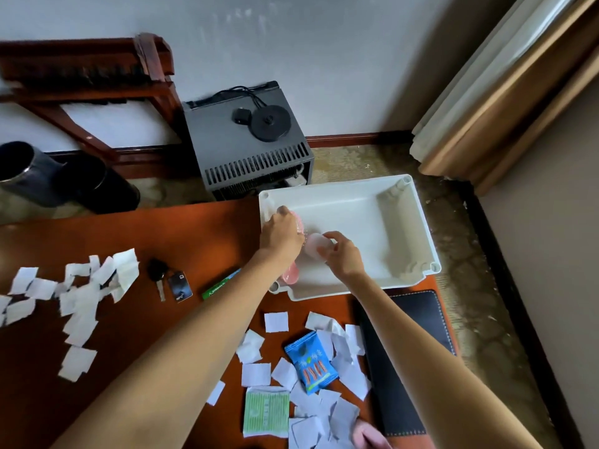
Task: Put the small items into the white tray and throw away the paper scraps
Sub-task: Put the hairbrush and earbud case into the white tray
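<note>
Head view, looking down on a brown wooden table [146,228].

Tray: the white rectangular plastic tray [418,222] sits at the table's far right corner.

Left hand [281,236]: over the tray's left end, fingers curled down round a pink ridged plastic item [290,274]. The item runs under the wrist and lies inside the tray along its left wall.

Right hand [345,256]: just beside the left hand. Thumb and fingers pinch a pale pink translucent round piece [313,247] low over the tray floor. Cannot tell whether it touches the floor.

Small items outside the tray:
- black car key with dark tag [162,280], left of the left forearm
- green pen [220,286], just beside the key, partly under the forearm
- blue snack packet [311,364], between the 2 forearms
- green-striped white sachet [266,411], near the packet, at the table's near edge

Scraps: torn white paper scraps lie in 2 groups. The left scrap group [77,306] is spread left of the key. The right scrap group [337,393] lies around and partly under the packet and sachet.

Other: a black leather-look pad [415,348] lies along the table's right edge, touching the tray's near side. On the floor beyond stands a black vented cabinet [227,137] with a round black kettle base [270,123] on top.
</note>
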{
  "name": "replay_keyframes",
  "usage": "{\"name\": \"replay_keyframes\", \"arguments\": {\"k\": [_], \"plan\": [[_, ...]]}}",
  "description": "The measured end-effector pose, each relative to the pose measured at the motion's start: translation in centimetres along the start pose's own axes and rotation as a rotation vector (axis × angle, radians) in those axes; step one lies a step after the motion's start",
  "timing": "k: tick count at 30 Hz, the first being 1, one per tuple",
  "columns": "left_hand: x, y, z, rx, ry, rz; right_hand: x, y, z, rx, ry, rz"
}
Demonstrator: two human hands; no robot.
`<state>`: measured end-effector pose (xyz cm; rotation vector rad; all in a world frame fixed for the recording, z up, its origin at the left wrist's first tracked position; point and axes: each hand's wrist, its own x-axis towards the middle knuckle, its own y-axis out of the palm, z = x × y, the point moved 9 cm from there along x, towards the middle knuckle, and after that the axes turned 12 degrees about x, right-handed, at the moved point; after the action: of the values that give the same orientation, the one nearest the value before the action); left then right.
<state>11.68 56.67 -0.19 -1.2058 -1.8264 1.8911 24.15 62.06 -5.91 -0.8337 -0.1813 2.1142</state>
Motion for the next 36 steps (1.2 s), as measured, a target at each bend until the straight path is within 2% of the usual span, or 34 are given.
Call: {"name": "replay_keyframes", "arguments": {"k": [6,13,17,24,36], "plan": [[1.2,-0.7,-1.5,0.203,0.068,0.012,0.4,-0.7,0.1,-0.054,-0.057,0.027],[1.2,-0.7,-0.3,0.435,0.034,-0.069,0.2,-0.3,-0.1,-0.113,-0.063,0.064],[0.8,-1.2,0.2,0.392,0.043,-0.133,-0.5,0.6,-0.5,-0.149,-0.066,0.118],[-1.0,-0.9,0.3,0.347,0.157,-0.195,-1.9,1.7,-1.1,-0.207,-0.082,0.169],[-2.0,-0.9,0.6,0.294,0.185,-0.214,-3.1,2.2,-0.5,-0.263,-0.134,0.148]]}}
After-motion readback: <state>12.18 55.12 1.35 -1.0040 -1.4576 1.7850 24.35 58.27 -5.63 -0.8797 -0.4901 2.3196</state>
